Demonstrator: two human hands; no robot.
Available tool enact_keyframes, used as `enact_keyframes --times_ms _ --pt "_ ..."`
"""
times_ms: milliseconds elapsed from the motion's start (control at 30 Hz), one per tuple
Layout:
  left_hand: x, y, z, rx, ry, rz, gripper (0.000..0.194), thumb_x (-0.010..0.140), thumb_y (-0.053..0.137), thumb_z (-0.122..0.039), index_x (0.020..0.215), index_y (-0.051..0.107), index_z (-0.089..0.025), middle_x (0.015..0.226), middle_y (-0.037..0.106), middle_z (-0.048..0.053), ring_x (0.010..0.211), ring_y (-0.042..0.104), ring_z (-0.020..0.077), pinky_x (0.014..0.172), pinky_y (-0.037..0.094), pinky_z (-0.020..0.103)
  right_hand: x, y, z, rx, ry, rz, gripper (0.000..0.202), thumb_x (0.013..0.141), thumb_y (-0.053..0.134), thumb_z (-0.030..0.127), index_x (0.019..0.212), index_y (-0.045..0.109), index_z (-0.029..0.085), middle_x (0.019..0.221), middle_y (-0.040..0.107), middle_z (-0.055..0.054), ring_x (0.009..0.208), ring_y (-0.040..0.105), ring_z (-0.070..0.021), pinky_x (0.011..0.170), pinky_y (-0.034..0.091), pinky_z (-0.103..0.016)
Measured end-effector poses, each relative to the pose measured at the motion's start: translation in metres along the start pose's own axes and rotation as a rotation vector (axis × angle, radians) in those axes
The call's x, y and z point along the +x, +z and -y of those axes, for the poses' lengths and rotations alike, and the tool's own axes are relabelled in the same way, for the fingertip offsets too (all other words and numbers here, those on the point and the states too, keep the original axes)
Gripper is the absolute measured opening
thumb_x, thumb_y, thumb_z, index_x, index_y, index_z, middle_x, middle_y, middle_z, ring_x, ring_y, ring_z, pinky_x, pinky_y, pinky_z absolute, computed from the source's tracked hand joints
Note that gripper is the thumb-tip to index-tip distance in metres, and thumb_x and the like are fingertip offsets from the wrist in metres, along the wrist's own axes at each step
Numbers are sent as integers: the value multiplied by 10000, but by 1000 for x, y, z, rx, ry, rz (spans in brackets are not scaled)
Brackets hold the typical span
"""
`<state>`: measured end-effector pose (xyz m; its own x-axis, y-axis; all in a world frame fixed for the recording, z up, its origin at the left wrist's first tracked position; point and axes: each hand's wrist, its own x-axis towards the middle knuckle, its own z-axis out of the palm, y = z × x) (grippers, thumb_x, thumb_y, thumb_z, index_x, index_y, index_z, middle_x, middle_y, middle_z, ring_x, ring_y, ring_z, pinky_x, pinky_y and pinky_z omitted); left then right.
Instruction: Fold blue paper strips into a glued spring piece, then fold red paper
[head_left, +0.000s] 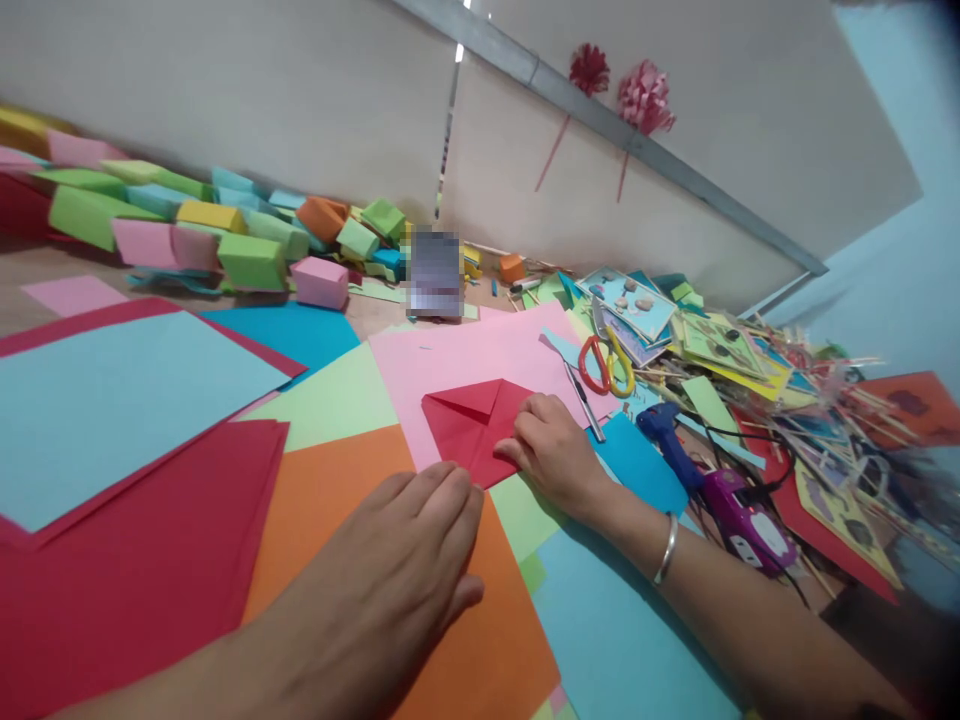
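A folded red paper (480, 425) with triangular flaps lies on a pink sheet (480, 340) in the middle. At its right edge my right hand (551, 450) has its fingers curled in, the thumb on the paper. My left hand (420, 540) is stretched flat over an orange sheet (352, 480), its fingertips at the red paper's lower edge. Under my right forearm are light blue paper (615, 610) and pale green paper (517, 515). What lies beneath the left palm is hidden.
Red sheets (150, 540) and a light blue sheet (127, 400) lie left. Folded paper boxes (251, 262) line the wall. Scissors (606, 365), a craft knife (585, 400) and a purple glue gun (739, 515) sit right, beside piled paper cards (724, 345) and sticks.
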<state>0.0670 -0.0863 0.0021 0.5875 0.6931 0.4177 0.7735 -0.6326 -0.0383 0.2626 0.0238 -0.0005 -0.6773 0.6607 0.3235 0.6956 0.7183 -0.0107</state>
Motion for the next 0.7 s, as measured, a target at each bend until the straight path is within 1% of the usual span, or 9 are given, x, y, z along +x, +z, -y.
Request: enact_keyframes --times_ms 100,233,367,467,533,633,700 --pt "1 -3 0 3 6 16 275 804 642 -230 1034 691 -89 955 716 159 801 637 308 669 527 427 1 1 1 -2 9 7 364 991 541 414 751 628 154 821 579 -88 787 471 -217 700 395 -334" --pt "2 -6 -1 14 16 34 275 823 613 -222 1059 662 -88 957 701 168 772 628 302 642 518 430 2 2 2 1 21 18 306 940 635 403 784 652 141 847 594 -95 813 470 -223 707 392 -333" --pt "4 -8 0 11 24 78 273 837 599 -227 1075 639 -99 975 693 170 772 631 302 624 507 424 3 2 3 23 28 29 267 906 695 376 792 661 137 851 592 -89 823 463 -218 703 380 -321" --pt "4 -8 0 -4 19 55 210 858 563 -212 1033 630 -116 1021 697 189 793 637 307 613 495 416 4 1 3 26 32 35 270 895 709 380 785 665 137 838 583 -80 816 456 -211 703 373 -317" --pt "3 -8 1 -32 9 26 206 883 530 -202 1050 620 -122 1075 700 186 849 645 305 661 504 416 5 0 4 17 28 44 273 894 711 379 779 669 135 834 579 -78 812 452 -207 706 372 -315" --pt "1 -7 5 -66 20 4 318 931 479 -219 1212 579 -109 1232 685 172 995 647 300 792 508 424 6 -1 4 10 35 67 281 893 710 388 778 672 135 840 577 -80 819 453 -207 693 366 -311" --pt "0 -6 7 -58 46 15 383 951 466 -252 1291 546 -94 1301 672 168 1070 639 313 842 498 442 7 -1 4 16 51 83 288 895 703 402 779 669 141 840 574 -78 817 454 -207 672 355 -307"
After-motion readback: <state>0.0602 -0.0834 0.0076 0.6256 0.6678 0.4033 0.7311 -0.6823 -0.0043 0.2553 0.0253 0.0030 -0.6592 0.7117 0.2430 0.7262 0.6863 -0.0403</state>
